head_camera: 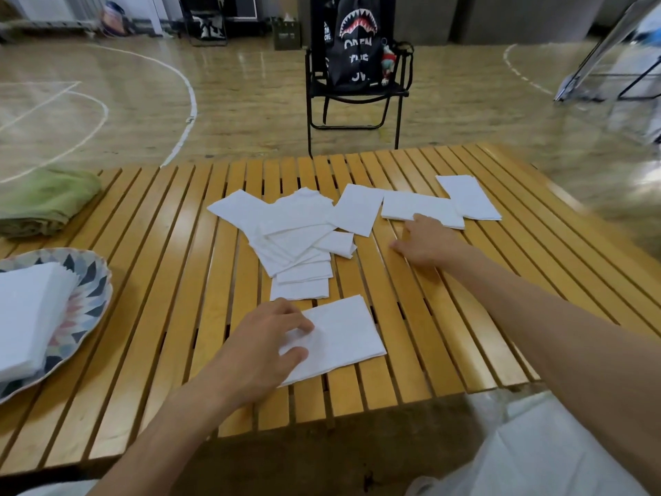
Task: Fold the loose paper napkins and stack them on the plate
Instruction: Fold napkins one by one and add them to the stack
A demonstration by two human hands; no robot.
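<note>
My left grip [266, 343] presses flat, released, on one napkin [339, 338] at 3 o'clock; my right grip [425, 245], released, touches another napkin [422, 209] at 12. One plate [94, 281] holds a stack [25, 316].

plate [93, 281] ran off left edge, pattern under stack [28, 316] hidden | green cloth [46, 200] clipped at left | bag [352, 41] top cropped | pile [297, 241] count unclear from overlap
</note>
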